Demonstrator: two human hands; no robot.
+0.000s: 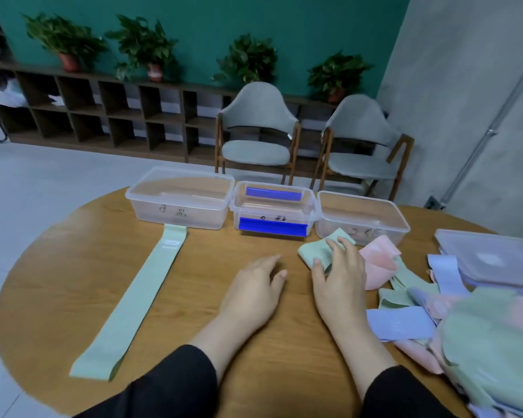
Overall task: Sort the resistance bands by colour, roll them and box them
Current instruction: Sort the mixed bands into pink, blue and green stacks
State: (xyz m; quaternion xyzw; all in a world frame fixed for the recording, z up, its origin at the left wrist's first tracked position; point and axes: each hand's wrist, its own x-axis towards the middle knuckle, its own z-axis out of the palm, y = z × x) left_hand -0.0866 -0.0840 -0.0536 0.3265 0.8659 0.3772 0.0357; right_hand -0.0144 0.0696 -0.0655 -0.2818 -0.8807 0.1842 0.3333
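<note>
Table point(58, 285), round and wooden, carries three clear boxes in a row at its far edge; the middle box point(273, 206), with blue clips, serves as landmark. Left of it stands the left box point(180, 198); right of it the right box point(363, 215). A long green band point(133, 303) lies flat, running from the left box's front toward the near table edge. The right hand point(340, 276) rests just in front and right of the middle box, its fingers point(334, 247) curled over a folded green band point(317, 251), grasping it. The left hand point(254, 292) lies flat on the table in front of the middle box, fingers released, holding nothing. A pink band point(378, 262) touches the folded green one. Further right lie a mixed heap of bands point(411, 315) and stacked lids point(495, 260).
</note>
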